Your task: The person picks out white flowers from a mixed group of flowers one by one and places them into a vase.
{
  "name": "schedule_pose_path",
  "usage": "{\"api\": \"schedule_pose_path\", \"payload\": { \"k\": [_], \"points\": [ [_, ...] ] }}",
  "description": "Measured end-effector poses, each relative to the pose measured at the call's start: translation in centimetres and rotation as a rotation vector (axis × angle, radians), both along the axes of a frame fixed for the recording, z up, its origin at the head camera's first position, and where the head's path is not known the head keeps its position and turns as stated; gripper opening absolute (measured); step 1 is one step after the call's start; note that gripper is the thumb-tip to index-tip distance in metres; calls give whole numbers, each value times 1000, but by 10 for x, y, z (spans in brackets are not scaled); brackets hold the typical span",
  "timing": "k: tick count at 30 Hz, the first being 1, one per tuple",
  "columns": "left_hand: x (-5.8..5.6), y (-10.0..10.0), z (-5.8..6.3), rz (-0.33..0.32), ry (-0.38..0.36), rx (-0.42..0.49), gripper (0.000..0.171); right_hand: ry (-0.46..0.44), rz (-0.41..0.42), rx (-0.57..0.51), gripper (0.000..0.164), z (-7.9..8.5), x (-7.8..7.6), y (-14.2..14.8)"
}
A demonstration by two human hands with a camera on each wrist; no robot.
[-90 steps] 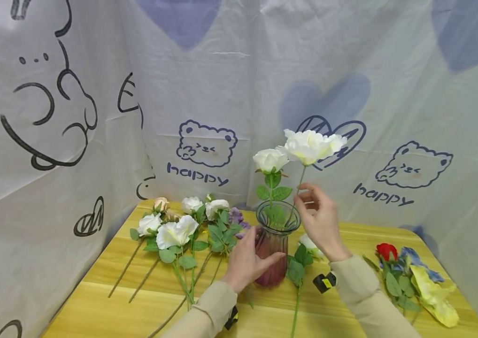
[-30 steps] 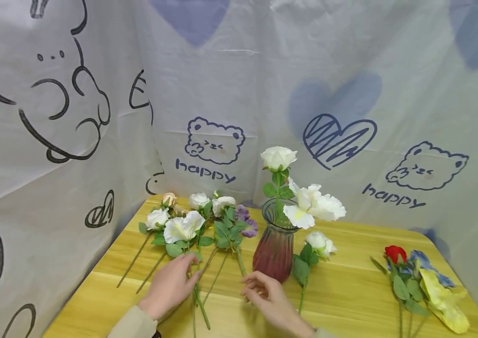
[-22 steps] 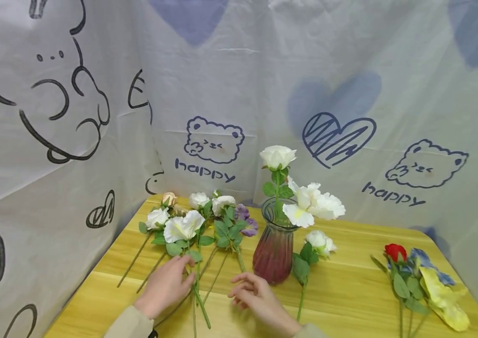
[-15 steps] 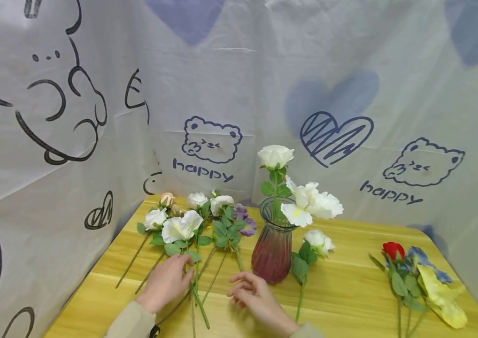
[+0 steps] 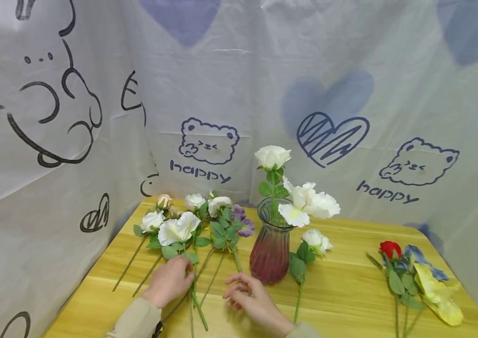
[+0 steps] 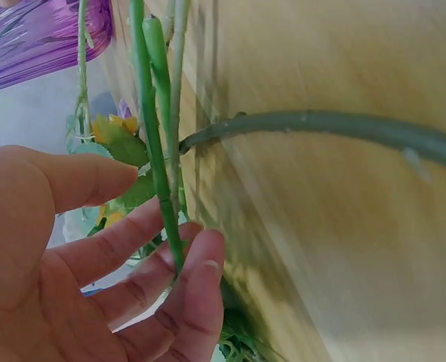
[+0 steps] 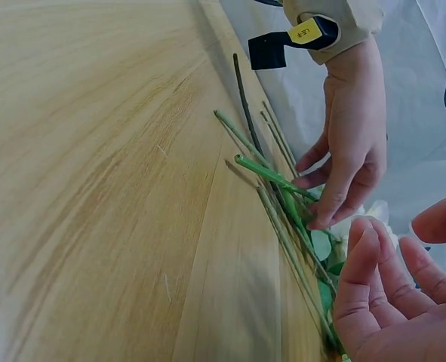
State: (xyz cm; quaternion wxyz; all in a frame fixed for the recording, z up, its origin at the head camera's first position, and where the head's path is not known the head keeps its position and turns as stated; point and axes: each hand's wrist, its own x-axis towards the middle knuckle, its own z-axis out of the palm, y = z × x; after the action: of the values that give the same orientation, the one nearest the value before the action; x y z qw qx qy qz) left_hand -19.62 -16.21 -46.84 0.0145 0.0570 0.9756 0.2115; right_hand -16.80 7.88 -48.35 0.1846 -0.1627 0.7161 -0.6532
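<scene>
My left hand [image 5: 170, 280] is over the stems at the front left. In the left wrist view its fingers lie against a green stem [image 6: 153, 151], with the thumb apart from it. The stem runs up to the pile of white artificial flowers [image 5: 178, 228]. My right hand [image 5: 252, 298] hovers in front of the vase with loosely bent fingers and nothing in them. The glass vase [image 5: 269, 258], pinkish below and grey at the rim, stands upright. In it are an upright white rose [image 5: 273, 157] and a white ruffled flower [image 5: 306, 204] leaning right over the rim.
A white flower with leaves [image 5: 317, 241] lies right of the vase. Farther right lie a red rose [image 5: 391, 249], a blue flower [image 5: 418, 256] and a yellow flower [image 5: 438, 295]. Purple [image 5: 243, 221] and peach [image 5: 164, 202] flowers lie at the back left. A printed cloth hangs behind.
Three seconds ago my left hand held the vase and my right hand the ruffled flower's stem. The flower now leans in the vase, released; both hands have come down toward the front left.
</scene>
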Motion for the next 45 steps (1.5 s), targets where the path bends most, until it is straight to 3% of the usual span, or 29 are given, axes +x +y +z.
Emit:
{"api": "schedule_pose_path", "payload": {
  "k": [8, 15, 23, 29, 35, 45],
  "points": [
    [-1, -3, -5, -8, 27, 36, 5, 0, 1, -6, 32, 0, 2, 1],
    [-1, -6, -7, 6, 48, 174, 14, 5, -1, -7, 33, -1, 3, 5],
    [3, -12, -5, 80, 33, 250, 19, 6, -15, -15, 33, -2, 0, 9],
    [5, -13, -5, 131, -18, 385, 21, -1, -13, -6, 32, -2, -1, 11],
    [4, -12, -3, 153, -15, 515, 22, -5, -17, -14, 32, -2, -1, 12],
    [3, -8, 2, 190, 15, 640, 21, -3, -30, -16, 33, 1, -1, 17]
  ]
}}
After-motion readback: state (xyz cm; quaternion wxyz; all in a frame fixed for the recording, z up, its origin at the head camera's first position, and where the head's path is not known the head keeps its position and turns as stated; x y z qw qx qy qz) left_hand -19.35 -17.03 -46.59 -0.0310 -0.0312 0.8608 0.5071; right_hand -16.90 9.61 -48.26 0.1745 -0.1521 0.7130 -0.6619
